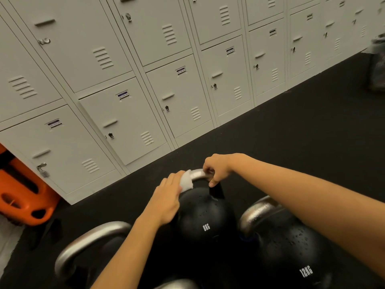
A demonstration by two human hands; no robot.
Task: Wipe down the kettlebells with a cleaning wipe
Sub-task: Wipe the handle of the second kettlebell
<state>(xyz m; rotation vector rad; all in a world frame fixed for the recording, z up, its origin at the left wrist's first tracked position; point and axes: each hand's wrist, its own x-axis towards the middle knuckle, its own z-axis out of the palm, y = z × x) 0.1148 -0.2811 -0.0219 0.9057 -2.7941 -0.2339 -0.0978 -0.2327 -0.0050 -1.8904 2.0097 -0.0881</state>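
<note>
Forearms low: left hand (166, 203) presses wipe (186, 181) on 8kg handle (198, 174), right hand (216, 168) grips it; 12kg bell (291, 247) probably next.

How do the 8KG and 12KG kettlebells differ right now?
The 8KG kettlebell has both hands on its handle, the left hand pressing a wipe; the 12KG kettlebell is untouched. The 12KG looks bigger and nearer. Both are black, droplet-speckled, with silver handles.
</note>
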